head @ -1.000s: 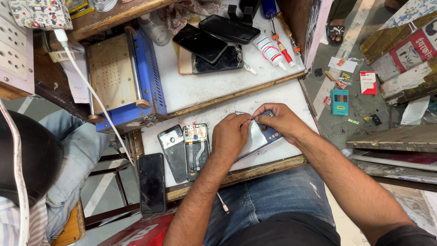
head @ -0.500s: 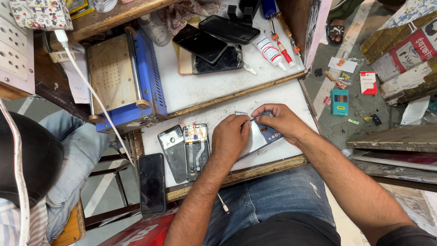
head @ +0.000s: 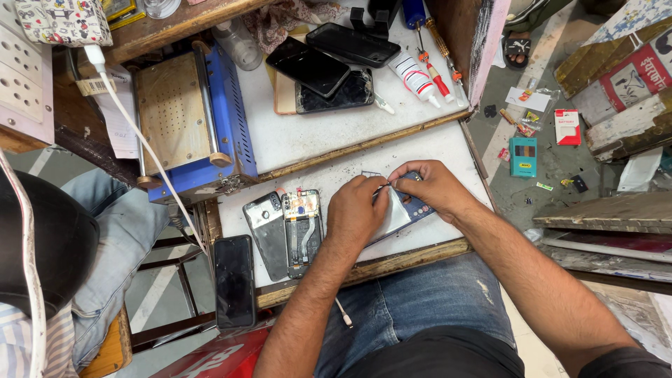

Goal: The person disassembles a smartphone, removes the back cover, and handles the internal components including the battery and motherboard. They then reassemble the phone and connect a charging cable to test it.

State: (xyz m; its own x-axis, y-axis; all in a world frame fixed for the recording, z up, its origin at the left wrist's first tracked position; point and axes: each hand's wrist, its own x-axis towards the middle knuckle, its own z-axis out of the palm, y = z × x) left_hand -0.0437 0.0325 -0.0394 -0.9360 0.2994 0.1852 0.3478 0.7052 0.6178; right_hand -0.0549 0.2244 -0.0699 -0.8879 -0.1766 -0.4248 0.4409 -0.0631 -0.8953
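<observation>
My left hand point(head: 359, 213) presses down on a phone part with a white sheet over it point(head: 399, 213) that lies on the small white work surface point(head: 434, 150). Pinched fingertips of my right hand point(head: 428, 185) grip the upper edge of that part, perhaps with a thin tool that is too small to make out. Just left of my left hand lie an opened phone body with its insides showing point(head: 302, 227) and a grey back cover point(head: 267, 231).
A black phone point(head: 234, 280) rests on the lower left ledge. A blue heating machine point(head: 185, 119) stands at the back left. Several phones point(head: 329, 66), a glue tube point(head: 413, 75) and screwdrivers point(head: 439, 52) lie behind. Another person's jeans leg point(head: 112, 245) is at left.
Both hands stay on the phone part, with only slight finger movement at its upper edge.
</observation>
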